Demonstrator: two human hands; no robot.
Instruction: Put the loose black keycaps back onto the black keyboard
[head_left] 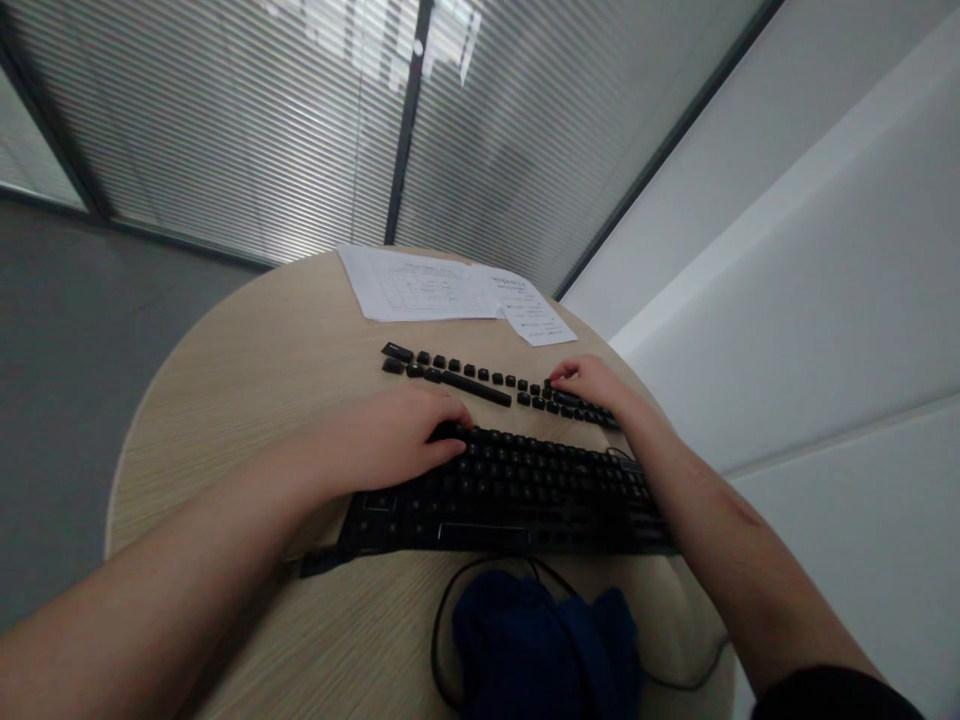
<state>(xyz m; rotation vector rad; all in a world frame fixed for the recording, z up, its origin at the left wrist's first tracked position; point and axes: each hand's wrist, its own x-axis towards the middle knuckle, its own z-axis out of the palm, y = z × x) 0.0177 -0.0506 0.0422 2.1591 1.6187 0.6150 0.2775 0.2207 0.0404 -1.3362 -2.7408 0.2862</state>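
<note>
A black keyboard [525,480] lies at a slant on the round table, with the top-row key sockets partly covered by my left hand [405,440]. The fingers of that hand curl over the far edge while its thumb rests on the near side, closed on the keyboard. Beyond it, loose black keycaps [484,374] stand in two lines, among them a long space bar [476,387]. My right hand [589,380] is at the right part of the far line, thumb and fingertips pinched on a small keycap [549,384].
Printed paper sheets [427,285] lie at the table's far edge. A dark blue cloth-like bundle [544,640] and a black cable [435,640] are at the near side. A glass partition with blinds [247,130] stands behind, a white wall [840,250] to the right.
</note>
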